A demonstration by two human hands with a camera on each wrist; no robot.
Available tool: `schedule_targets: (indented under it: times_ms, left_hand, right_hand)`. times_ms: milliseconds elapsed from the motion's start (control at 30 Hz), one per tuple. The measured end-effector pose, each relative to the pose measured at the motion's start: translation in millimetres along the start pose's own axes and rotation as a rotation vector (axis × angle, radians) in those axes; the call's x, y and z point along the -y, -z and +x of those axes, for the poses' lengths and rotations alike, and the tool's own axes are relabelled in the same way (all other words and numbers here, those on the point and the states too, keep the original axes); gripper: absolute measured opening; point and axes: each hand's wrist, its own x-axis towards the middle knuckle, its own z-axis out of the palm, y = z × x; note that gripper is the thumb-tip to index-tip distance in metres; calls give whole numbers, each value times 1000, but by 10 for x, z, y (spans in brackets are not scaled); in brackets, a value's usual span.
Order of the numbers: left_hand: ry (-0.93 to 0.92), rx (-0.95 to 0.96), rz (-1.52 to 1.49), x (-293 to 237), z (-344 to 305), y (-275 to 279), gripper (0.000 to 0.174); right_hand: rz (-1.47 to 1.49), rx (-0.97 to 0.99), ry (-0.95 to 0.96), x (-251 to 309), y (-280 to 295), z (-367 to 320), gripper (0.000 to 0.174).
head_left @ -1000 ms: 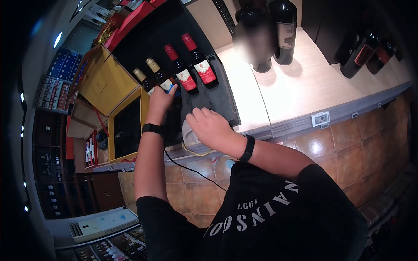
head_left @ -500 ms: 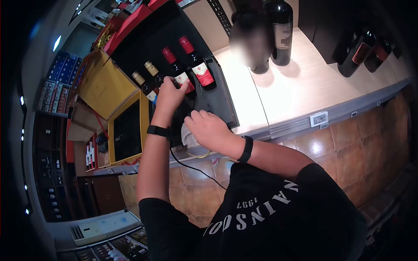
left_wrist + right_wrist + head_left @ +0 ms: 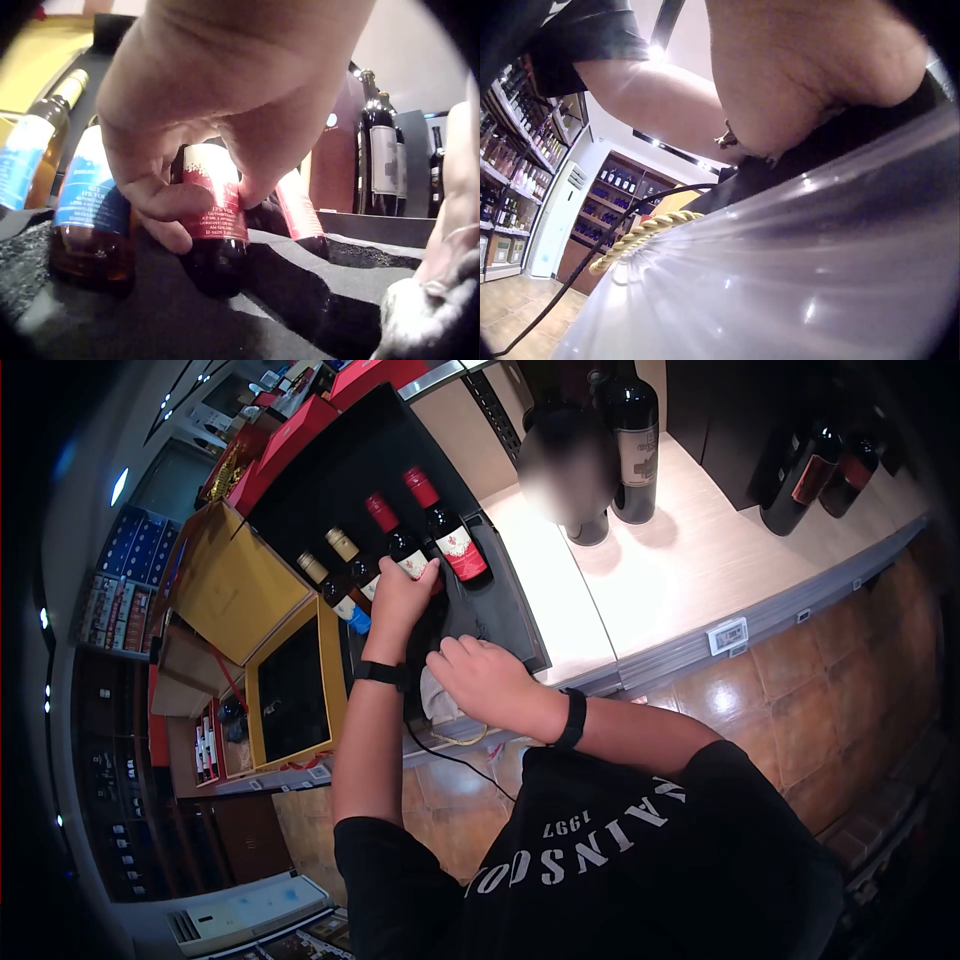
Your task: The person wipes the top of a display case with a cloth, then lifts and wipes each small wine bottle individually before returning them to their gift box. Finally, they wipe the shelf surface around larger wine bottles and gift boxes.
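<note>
My left hand point(image 3: 399, 600) pinches a red-labelled bottle point(image 3: 215, 217), thumb on one side and fingers on the other, as it lies in the black case point(image 3: 500, 575). To its left lie two gold-capped bottles with blue labels, one of them this bottle point(image 3: 94, 202); to its right is another red-labelled bottle point(image 3: 459, 550). My right hand point(image 3: 495, 685) has its fingers curled over a pale cloth-like bag point(image 3: 436, 698) with a yellow cord point(image 3: 649, 234) at the case's front edge. In the right wrist view, the fingertips are hidden.
A yellow open box point(image 3: 335, 660) stands left of the case. Two dark bottles, one with a pale label point(image 3: 636, 455), stand on the lit counter point(image 3: 690, 550); more bottles lean farther right. A black cable point(image 3: 455, 758) hangs below my hands.
My left hand has moved right from a blue-labelled bottle to the neighbouring red-labelled one and taken hold of it. The right hand stays by the pale bag. The head view has shifted slightly.
</note>
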Motion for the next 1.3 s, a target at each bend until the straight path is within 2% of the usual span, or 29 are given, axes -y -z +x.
schedule_targets:
  times_ms: [300,400,500,533,600,700,800,833,933,1067,1100,1133,1200,1233,1300]
  left_hand:
    - [5,111,-186,149,47,47,83]
    - [-33,66,-236,283,55,-9,63]
    - [-50,124,-420,20,-163,402,71]
    - [-36,98,-471,-24,-212,485,66]
    - [23,77,-696,58,-278,527,61]
    - [156,129,-1274,-24,-551,660,52]
    - [144,140,-1589,66,-795,660,43]
    - [230,164,-1633,209,-834,589,44]
    - [138,322,-1991,400,-916,526,47]
    - [144,510,-2054,547,-1076,541,51]
    - [217,465,-1952,482,-1127,588,53]
    - [253,505,-1987,474,-1157,579,59]
    - [317,591,-2052,483,-1166,563,71]
    - [353,649,-2056,526,-1165,528,87]
    - [441,664,-2011,550,-1166,478,84]
  right_hand:
    - [8,70,-29,35,91,35,22]
    - [36,49,-28,35,109,35,20]
    - [73,59,-56,68,150,54,19]
    - [66,109,-78,81,155,55,26]
    - [56,213,-116,94,159,71,41]
    - [65,140,-129,114,133,95,33]
    - [271,114,-247,165,256,166,46]
    - [346,105,-303,158,269,147,51]
    - [450,58,-512,278,505,273,50]
    - [586,-20,-710,204,505,416,49]
    - [701,-25,-707,138,484,431,49]
    - [867,-36,-817,154,511,502,49]
    - [1036,-105,-811,123,438,599,49]
    - [971,-107,-770,128,380,635,49]
    - [842,-106,-679,173,262,713,49]
